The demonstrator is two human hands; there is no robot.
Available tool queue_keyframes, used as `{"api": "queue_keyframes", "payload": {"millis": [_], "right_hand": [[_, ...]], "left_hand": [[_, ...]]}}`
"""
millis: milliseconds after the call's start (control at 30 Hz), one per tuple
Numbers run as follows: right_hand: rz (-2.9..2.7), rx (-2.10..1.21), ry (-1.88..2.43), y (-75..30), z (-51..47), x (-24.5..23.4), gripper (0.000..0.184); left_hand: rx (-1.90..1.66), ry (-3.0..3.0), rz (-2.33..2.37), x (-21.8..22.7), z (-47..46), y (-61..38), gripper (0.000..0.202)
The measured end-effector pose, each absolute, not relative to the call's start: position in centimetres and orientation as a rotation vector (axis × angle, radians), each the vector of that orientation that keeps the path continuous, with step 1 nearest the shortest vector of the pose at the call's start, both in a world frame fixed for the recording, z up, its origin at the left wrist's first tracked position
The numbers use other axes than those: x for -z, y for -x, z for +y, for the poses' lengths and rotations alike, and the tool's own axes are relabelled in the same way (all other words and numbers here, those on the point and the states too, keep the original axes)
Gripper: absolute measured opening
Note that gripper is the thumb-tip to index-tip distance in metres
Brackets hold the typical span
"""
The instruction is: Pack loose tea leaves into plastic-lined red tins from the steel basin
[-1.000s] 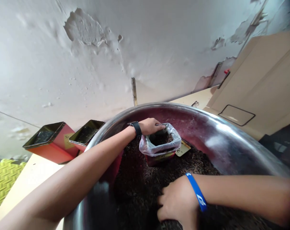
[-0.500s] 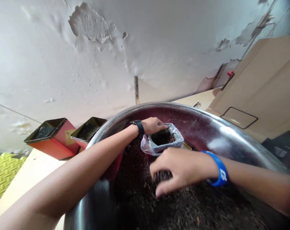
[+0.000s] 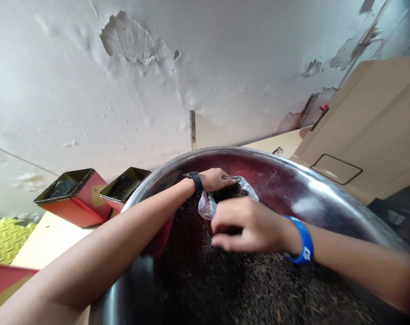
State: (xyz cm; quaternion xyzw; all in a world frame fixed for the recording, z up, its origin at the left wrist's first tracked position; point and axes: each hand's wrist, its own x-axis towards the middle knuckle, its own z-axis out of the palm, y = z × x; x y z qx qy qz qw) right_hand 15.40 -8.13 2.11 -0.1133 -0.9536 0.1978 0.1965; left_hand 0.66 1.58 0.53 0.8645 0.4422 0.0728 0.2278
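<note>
A clear plastic bag (image 3: 207, 206) lines a small red container standing in a large metal basin (image 3: 322, 185). Dark, dry, shredded material like loose tea leaves (image 3: 276, 289) covers the basin's floor, and more of it shows inside the bag. My left hand (image 3: 216, 179), with a black watch at the wrist, is closed on the far left rim of the bag. In front of the bag's near side is my right hand (image 3: 247, 225), wearing a blue wristband. Its fingers are curled toward the thumb, slightly blurred, and what lies inside them is hidden.
Two open red tins (image 3: 90, 205) (image 3: 123, 187) stand on the pale table left of the basin. Part of another red tin (image 3: 8, 282) shows at lower left. A cardboard box (image 3: 370, 117) is at right, and a peeling wall (image 3: 225, 81) rises behind.
My right hand has moved up toward the bag, its thumb now nearer the fingers. My left hand keeps its place on the bag's rim. The view has tilted slightly.
</note>
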Motion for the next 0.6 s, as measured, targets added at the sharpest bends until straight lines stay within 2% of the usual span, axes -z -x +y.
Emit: {"api": "queue_keyframes", "payload": {"millis": [67,133,267,333,433,600], "right_hand": [[-2.889,-0.782,0.137,-14.9,-9.1,-0.8,0.026],[-3.082,-0.937,0.142,-14.8,-9.3,1.3,0.043],[-3.403,-0.916,0.596,-15.4,-8.9,5.4,0.093],[-3.495,-0.904,0.717,-15.4,-8.8,6.2,0.104],[-3.632,-0.943,0.571,-14.9,-9.2,5.6,0.098],[-3.770,-0.787,0.316,-13.9,-10.5,5.1,0.076]], "left_hand": [[-0.201,-2.353,1.245,-0.5,1.6,-0.7,0.048],[-0.197,-2.351,1.245,-0.4,1.7,-0.8,0.049],[-0.184,-2.369,1.249,-0.4,1.7,-0.8,0.051],[-0.173,-2.367,1.259,-0.4,1.7,-0.8,0.051],[-0.174,-2.360,1.265,-0.4,1.7,-0.8,0.050],[-0.169,-2.371,1.261,-0.3,1.8,-0.7,0.051]]}}
